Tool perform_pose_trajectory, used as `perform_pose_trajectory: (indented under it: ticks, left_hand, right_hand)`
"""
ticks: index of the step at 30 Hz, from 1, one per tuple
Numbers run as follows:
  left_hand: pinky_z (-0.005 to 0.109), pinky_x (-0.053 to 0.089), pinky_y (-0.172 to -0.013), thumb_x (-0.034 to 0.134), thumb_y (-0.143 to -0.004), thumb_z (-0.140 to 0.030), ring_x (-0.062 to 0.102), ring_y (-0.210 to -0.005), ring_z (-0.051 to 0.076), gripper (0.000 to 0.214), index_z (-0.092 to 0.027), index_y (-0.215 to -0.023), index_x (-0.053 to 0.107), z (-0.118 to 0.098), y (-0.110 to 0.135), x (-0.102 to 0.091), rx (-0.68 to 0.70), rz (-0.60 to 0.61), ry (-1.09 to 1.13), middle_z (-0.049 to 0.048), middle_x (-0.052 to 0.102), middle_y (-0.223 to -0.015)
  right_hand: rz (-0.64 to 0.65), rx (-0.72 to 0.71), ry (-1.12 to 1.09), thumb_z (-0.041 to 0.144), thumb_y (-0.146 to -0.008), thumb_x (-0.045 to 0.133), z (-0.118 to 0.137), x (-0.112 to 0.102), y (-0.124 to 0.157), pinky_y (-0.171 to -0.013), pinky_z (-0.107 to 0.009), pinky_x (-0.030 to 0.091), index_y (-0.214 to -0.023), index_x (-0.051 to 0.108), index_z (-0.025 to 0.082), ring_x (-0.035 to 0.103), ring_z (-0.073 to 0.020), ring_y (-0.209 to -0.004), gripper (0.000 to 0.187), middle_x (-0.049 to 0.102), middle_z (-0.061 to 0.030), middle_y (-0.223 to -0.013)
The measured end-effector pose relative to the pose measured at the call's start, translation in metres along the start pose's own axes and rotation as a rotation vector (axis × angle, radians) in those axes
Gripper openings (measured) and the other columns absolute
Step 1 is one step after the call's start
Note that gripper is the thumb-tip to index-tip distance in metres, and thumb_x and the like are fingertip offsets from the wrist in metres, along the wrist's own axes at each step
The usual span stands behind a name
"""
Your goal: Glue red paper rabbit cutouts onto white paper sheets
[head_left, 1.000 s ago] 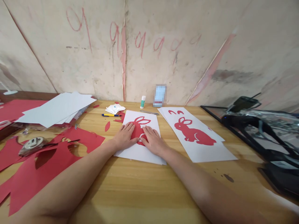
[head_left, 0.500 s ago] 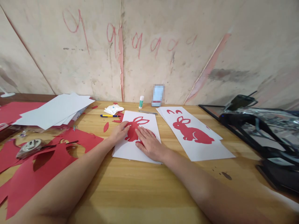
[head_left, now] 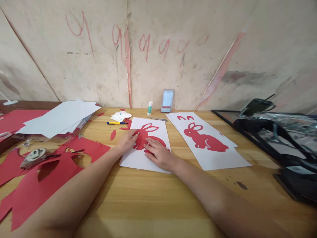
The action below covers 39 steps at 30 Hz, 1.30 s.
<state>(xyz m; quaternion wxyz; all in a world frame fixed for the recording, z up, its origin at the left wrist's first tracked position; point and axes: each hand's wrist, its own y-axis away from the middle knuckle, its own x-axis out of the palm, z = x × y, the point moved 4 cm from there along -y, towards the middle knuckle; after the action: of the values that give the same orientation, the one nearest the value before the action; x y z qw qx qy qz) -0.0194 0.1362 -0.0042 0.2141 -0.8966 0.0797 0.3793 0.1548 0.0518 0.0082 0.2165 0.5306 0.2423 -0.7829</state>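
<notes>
Red paper of the rabbit cutout [head_left: 141, 142] is showing more at the chest, since my left fingers [head_left: 131, 135] are now resting farther left, seemingly leaving most pressing to my right fingers [head_left: 155, 142]. It is lying on the white sheet [head_left: 135, 162], left fingers lying close together at its left edge, right ones fanning slightly apart over its body.

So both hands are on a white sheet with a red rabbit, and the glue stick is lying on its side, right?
Not quite: the head view shows the glue stick standing upright. The left hand and right hand are indeed on the white sheet with its red rabbit.
</notes>
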Motion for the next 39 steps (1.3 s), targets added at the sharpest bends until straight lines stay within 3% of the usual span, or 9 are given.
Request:
perform_pose_trajectory:
  ticks: [5,13,20,26,30,35,39]
  left_hand:
    - [0.039,0.046,-0.102,0.043,-0.091,-0.027,0.059,-0.113,0.022,0.029,-0.021,-0.11,0.063,-0.002,0.0,0.0,-0.005,0.022,-0.006,0.0059,0.067,-0.116]
    - [0.041,0.047,-0.101,0.044,-0.091,-0.028,0.06,-0.112,0.023,0.028,-0.02,-0.111,0.063,-0.004,0.002,-0.002,-0.016,0.03,-0.02,0.0077,0.066,-0.118]
    - [0.042,0.045,-0.103,0.043,-0.091,-0.027,0.059,-0.113,0.024,0.029,-0.02,-0.11,0.063,-0.002,0.0,-0.001,-0.012,0.023,-0.006,0.0073,0.068,-0.115]
    - [0.04,0.045,-0.103,0.041,-0.093,-0.028,0.059,-0.113,0.023,0.029,-0.021,-0.108,0.064,-0.001,0.0,0.001,-0.004,0.025,0.01,0.0065,0.067,-0.115]
    - [0.039,0.045,-0.103,0.038,-0.094,-0.03,0.059,-0.113,0.022,0.03,-0.021,-0.109,0.064,-0.001,0.0,0.001,-0.01,0.014,0.026,0.0057,0.068,-0.114]
    - [0.039,0.045,-0.104,0.036,-0.096,-0.035,0.06,-0.113,0.022,0.033,-0.021,-0.109,0.064,-0.004,0.0,0.0,-0.049,-0.013,0.071,0.0063,0.068,-0.115]
    - [0.038,0.044,-0.105,0.035,-0.097,-0.035,0.059,-0.114,0.021,0.034,-0.021,-0.106,0.064,-0.005,0.0,-0.001,-0.058,-0.019,0.082,0.0068,0.068,-0.116]
  right_hand:
    - [-0.069,-0.077,0.007,0.039,-0.099,0.041,-0.001,0.003,0.002,-0.115,-0.056,0.031,-0.13,0.062,0.014,0.041,-0.0301,-0.139,0.045,0.05,-0.0188,-0.144]
    - [-0.069,-0.115,-0.001,0.039,-0.099,0.042,0.0,0.0,0.004,-0.115,-0.055,0.031,-0.125,0.066,0.016,0.043,-0.0297,-0.138,0.042,0.052,-0.0176,-0.144]
    - [-0.155,-0.013,-0.068,0.041,-0.1,0.035,-0.007,0.002,0.001,-0.114,-0.05,0.036,-0.132,0.061,0.015,0.045,-0.0264,-0.137,0.049,0.053,-0.015,-0.143]
    - [-0.088,-0.014,-0.024,0.041,-0.1,0.034,-0.006,0.002,-0.001,-0.116,-0.052,0.033,-0.132,0.061,0.013,0.042,-0.0276,-0.139,0.05,0.05,-0.0157,-0.145]
    - [-0.056,0.043,-0.096,0.043,-0.101,0.031,-0.003,-0.004,-0.004,-0.117,-0.047,0.032,-0.139,0.053,0.01,0.04,-0.025,-0.14,0.055,0.048,-0.0155,-0.147]
    - [0.076,0.015,-0.079,0.056,-0.099,0.027,0.014,0.001,-0.013,-0.121,-0.049,0.019,-0.153,0.028,0.01,0.017,-0.0258,-0.149,0.071,0.022,-0.0142,-0.16]
    - [0.221,0.006,-0.024,0.065,-0.096,0.024,0.024,0.011,-0.015,-0.122,-0.053,0.007,-0.154,0.025,0.011,0.008,-0.0279,-0.151,0.08,0.017,-0.0144,-0.161]
